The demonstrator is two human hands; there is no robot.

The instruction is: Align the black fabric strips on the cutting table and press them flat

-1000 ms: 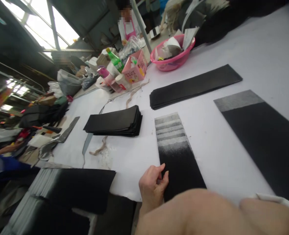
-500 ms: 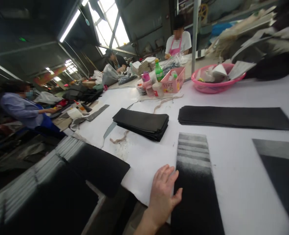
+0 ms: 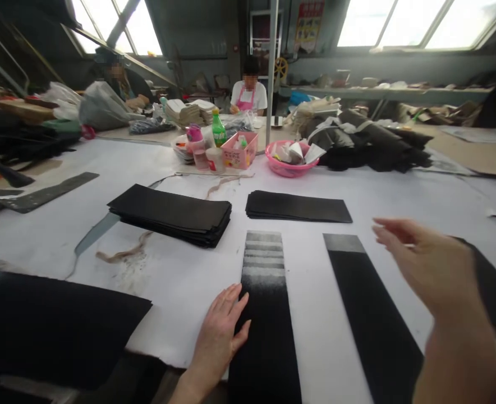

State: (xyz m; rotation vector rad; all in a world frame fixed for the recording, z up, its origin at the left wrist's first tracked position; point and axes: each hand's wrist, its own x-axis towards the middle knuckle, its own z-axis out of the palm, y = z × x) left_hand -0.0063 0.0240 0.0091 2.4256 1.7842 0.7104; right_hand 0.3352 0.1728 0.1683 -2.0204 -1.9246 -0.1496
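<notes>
My left hand [image 3: 220, 334] lies flat with fingers stretched out on the left edge of a long black strip [image 3: 267, 331] whose far end shows several grey bands. My right hand [image 3: 425, 261] hovers in the air above the table, fingers extended and empty, over the right side of a second black strip [image 3: 370, 314] with one grey end. Two stacks of black sheets rest farther back: a thick stack [image 3: 170, 213] to the left and a flatter stack [image 3: 296, 206] in the middle.
A white table [image 3: 180, 280] carries a pink basin [image 3: 290, 165], a pink box [image 3: 239, 151], a green bottle [image 3: 218, 128] and cups. Dark fabric [image 3: 370, 148] piles at back right. A large black sheet [image 3: 58, 325] hangs at near left. Two people work at the far tables.
The camera has swung right and levelled. My left hand went from pinching the strip's edge to lying flat on it. My right hand has come into view, raised over the table.
</notes>
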